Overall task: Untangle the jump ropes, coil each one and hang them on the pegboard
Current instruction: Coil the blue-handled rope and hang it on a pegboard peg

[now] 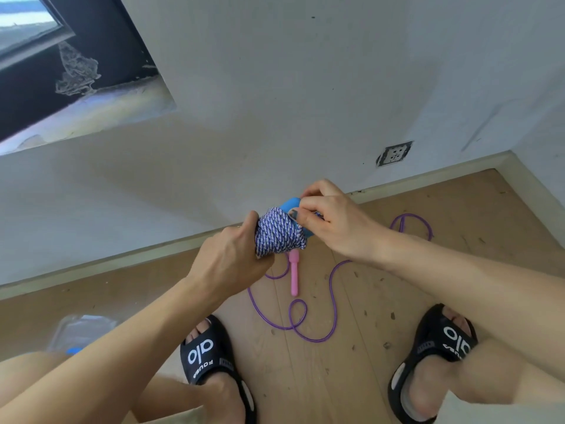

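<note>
on a pale wooden floor (pixel 321 377) by a white wall (pixel 275 102) with a socket (pixel 395 153), a purple jump rope (pixel 331 289) with a pink handle (pixel 294 275) lies loose between two black sandals (pixel 211 356). above it, the left hand (pixel 227 255) grips a coiled blue-and-white rope (pixel 279 232), while the right hand (pixel 331 220) pinches its end beside a blue handle (pixel 290 205).

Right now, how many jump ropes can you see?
2. The blue-and-white braided rope coil is held by both hands; the thin purple cord rope with a pink handle lies loose on the wooden floor. Others may be out of view.
</note>
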